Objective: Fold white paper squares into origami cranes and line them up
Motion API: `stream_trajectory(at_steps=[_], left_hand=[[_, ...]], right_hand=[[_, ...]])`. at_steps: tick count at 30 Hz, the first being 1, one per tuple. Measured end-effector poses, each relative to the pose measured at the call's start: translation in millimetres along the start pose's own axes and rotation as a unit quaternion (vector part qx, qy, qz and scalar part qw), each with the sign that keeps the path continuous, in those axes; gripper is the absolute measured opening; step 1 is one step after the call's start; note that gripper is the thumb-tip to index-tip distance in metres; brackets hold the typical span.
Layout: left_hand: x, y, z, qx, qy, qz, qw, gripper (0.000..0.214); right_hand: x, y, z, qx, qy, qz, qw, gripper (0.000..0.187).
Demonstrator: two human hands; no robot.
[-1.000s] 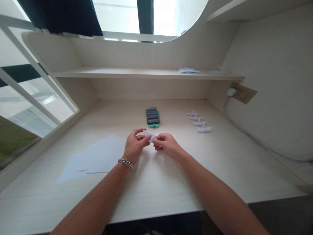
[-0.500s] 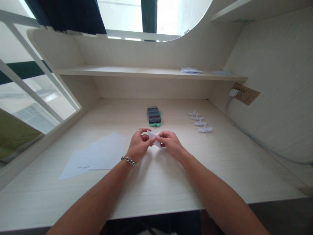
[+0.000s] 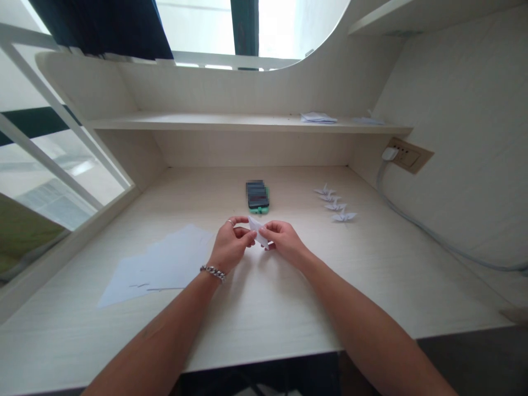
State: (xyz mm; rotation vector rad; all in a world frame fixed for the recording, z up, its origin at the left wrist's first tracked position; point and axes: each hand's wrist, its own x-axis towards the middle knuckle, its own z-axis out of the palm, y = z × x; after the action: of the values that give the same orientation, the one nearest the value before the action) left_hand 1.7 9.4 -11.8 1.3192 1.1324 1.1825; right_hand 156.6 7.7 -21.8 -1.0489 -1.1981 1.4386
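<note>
A small folded piece of white paper [image 3: 258,233] is held between both hands, just above the desk near its middle. My left hand [image 3: 233,239], with a ring and a chain bracelet, pinches its left side between thumb and fingers. On the other side my right hand [image 3: 284,239] grips the paper, its thumb on the near face. The fingers behind the paper are partly hidden. Beyond the hands lies a phone [image 3: 258,195] in a green case, its screen blurred out.
Several white paper cranes [image 3: 336,207] stand in a row to the right. Loose white sheets [image 3: 165,264] overlap on the left of the desk [image 3: 264,330]. Folded papers [image 3: 318,117] lie on the shelf above. A grey cable [image 3: 416,224] runs from the wall socket [image 3: 410,155].
Both hands keep hold of the folded paper. The left thumb and the right thumb have drawn slightly apart on it. The whole view has shifted a little.
</note>
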Motion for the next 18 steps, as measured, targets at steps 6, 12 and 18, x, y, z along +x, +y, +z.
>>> stream_trajectory(at_steps=[6, 12, 18], left_hand=[[-1.1, -2.2, 2.8, 0.01, -0.005, 0.013, 1.0, 0.047], [1.0, -6.5, 1.2, -0.02, -0.045, -0.006, 0.999, 0.033], [4.9, -8.8, -2.9, -0.034, -0.002, -0.024, 0.999, 0.033]], right_hand=[[-0.8, 0.0, -0.5, -0.008, -0.011, -0.026, 1.0, 0.037], [-5.0, -4.6, 0.0, -0.002, -0.047, -0.004, 0.999, 0.03], [-7.8, -7.6, 2.2, -0.011, -0.067, 0.02, 0.997, 0.024]])
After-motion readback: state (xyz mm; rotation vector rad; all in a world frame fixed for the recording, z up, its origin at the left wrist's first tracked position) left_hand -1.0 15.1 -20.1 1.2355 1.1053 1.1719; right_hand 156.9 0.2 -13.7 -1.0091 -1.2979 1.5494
